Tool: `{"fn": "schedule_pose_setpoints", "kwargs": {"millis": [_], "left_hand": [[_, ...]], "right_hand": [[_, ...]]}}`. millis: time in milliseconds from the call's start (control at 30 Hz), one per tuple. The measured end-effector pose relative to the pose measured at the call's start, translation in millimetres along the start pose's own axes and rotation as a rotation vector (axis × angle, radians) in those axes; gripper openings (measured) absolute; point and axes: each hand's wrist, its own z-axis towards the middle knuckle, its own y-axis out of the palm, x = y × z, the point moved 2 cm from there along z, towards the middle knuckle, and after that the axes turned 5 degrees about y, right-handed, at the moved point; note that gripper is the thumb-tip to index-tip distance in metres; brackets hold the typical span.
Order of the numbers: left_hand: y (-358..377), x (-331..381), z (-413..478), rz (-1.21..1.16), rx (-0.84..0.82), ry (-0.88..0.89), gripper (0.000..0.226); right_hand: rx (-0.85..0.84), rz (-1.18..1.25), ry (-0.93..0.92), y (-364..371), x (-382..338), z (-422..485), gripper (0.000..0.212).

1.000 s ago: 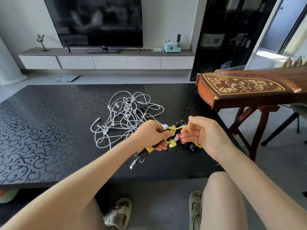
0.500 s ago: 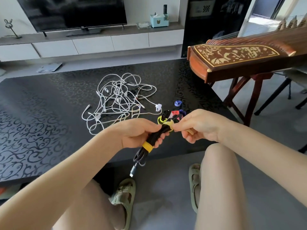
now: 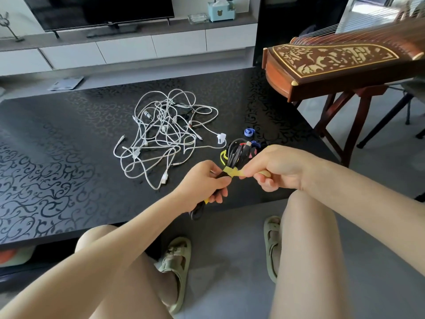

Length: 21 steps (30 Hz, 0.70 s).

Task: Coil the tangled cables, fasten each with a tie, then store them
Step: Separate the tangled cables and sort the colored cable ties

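A coiled black cable (image 3: 235,155) is gripped around its middle by my left hand (image 3: 204,183), just above the table's near edge. A yellow tie (image 3: 232,172) wraps the coil near its upper end, and my right hand (image 3: 276,166) pinches the tie's free end, pulled to the right. A second yellow band peeks out under my left fingers, lower on the coil. A tangle of white cables (image 3: 164,132) lies on the black patterned table (image 3: 57,157), left of and beyond my hands. Loose ties lie by the coil: a blue one (image 3: 248,132) and a yellow one (image 3: 222,155).
A wooden zither (image 3: 333,65) on a stand overhangs the table's right end. A white TV cabinet (image 3: 128,48) with a television stands beyond the table. My knees and sandalled feet (image 3: 176,270) are below the near edge.
The view has tilted down and the hands sit lower over the table's edge. My right hand has drawn the yellow tie's end out to the right across the coil.
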Motion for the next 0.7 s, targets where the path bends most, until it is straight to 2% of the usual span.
{"fn": "schedule_pose_setpoints", "kwargs": {"millis": [133, 200, 333, 567, 700], "left_hand": [[1, 6, 6, 0.074, 0.102, 0.022, 0.013], [5, 8, 3, 0.130, 0.184, 0.129, 0.017], [10, 15, 0, 0.315, 0.284, 0.422, 0.031], [16, 25, -8, 0.591, 0.308, 0.734, 0.008], [18, 24, -7, 0.598, 0.342, 0.731, 0.012]], "right_hand": [[0.078, 0.123, -0.095, 9, 4, 3, 0.020], [0.078, 0.173, -0.108, 10, 8, 4, 0.020], [0.091, 0.215, -0.131, 6, 14, 3, 0.035], [0.104, 0.293, -0.150, 4, 14, 1, 0.038], [0.119, 0.321, -0.187, 8, 8, 1, 0.039]]}}
